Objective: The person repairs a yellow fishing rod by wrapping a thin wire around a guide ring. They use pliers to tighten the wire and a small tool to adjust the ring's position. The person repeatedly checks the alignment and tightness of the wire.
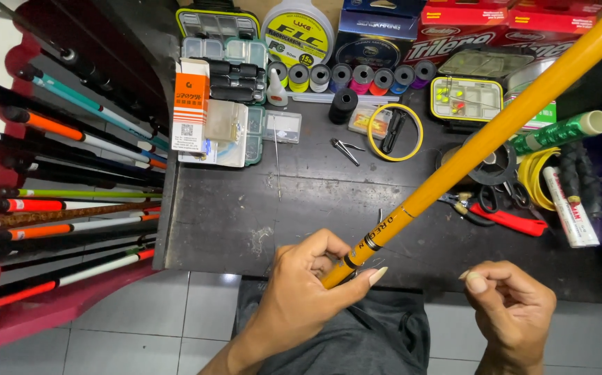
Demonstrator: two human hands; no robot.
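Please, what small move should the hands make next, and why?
Probably bring the right hand toward the lower end of the yellow rod. The left hand grips that end near the black band, while the right hand's pinched fingers are apart from it; whether they hold a thread cannot be seen.

The yellow rod point(481, 142) runs out of the top right corner, so its far end is cut off, and its near end is buried inside the left hand point(308, 288). Can't tell if anything's pinched in the right hand point(512, 309), it's too small. The rods on the red rack point(58, 201) run off the left edge.
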